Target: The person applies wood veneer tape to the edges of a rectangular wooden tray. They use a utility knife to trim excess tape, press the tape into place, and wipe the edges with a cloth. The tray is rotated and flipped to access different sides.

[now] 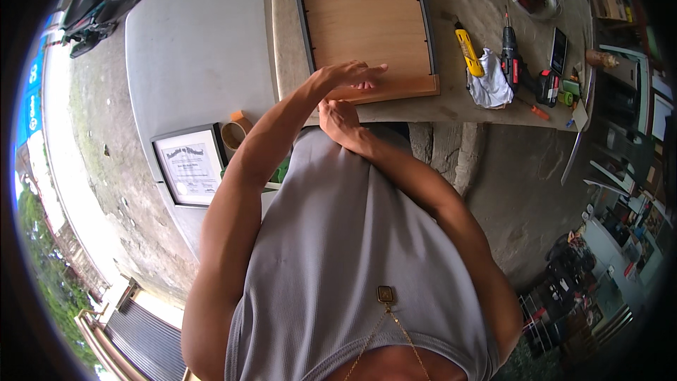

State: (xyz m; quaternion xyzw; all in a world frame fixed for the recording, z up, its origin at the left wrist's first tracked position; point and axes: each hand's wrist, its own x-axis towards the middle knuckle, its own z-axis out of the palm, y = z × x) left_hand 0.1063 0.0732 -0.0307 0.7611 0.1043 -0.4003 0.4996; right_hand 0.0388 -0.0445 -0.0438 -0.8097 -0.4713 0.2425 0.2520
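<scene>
A picture frame [367, 21] lies face down on the table, its brown backing board held in by small dark tabs along the dark side rails. Along its near edge runs a strip of brown tape [402, 89]. Over that strip is my left hand [352, 76], its index finger stretched to the right and the other fingers partly bent. My right hand [340, 121] is closed at the frame's near left corner, close to my shirt and below my left wrist. Whatever its fingers pinch is hidden.
To the left, a framed certificate [189, 166] and a roll of brown tape [236, 130] rest on a grey table. On the right lie a yellow utility knife [468, 49], white cloth [490, 85], power drill [509, 53], battery [547, 88] and phone [558, 50].
</scene>
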